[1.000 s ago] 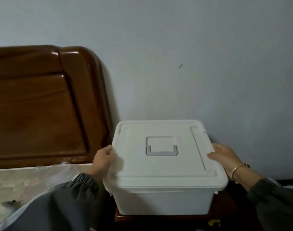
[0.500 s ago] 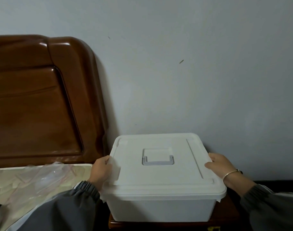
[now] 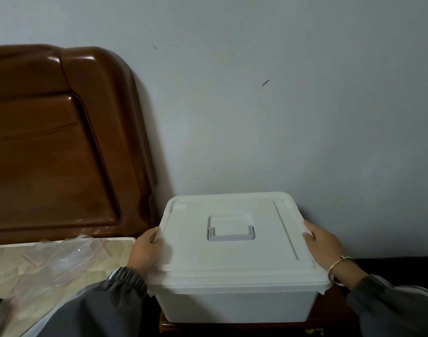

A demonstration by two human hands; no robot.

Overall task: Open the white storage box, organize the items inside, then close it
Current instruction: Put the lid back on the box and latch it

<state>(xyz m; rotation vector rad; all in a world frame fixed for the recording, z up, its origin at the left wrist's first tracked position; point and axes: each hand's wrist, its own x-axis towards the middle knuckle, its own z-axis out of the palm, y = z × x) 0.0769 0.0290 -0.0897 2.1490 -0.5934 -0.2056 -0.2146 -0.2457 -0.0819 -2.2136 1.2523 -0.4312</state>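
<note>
Grip looks set, left hand (image 3: 146,251) and right hand (image 3: 321,246) each curled round a side edge of the storage box lid (image 3: 232,254) (I can't see beneath it), so I'd lift both sides evenly.

Both arms reach forward from the near edge, forearms in grey sleeves with elastic cuffs. Left hand (image 3: 146,251): back of the hand turned up and to the left, fingers curled over the left rim of the lid (image 3: 232,254), gripping it. Right hand (image 3: 323,249): placed opposite at the right rim, fingers bent onto the lid's edge, wrist angled towards the near right. A thin metal bangle (image 3: 342,263) circles the right wrist, just clear of the cuff. The two hands lie level with each other.
</note>
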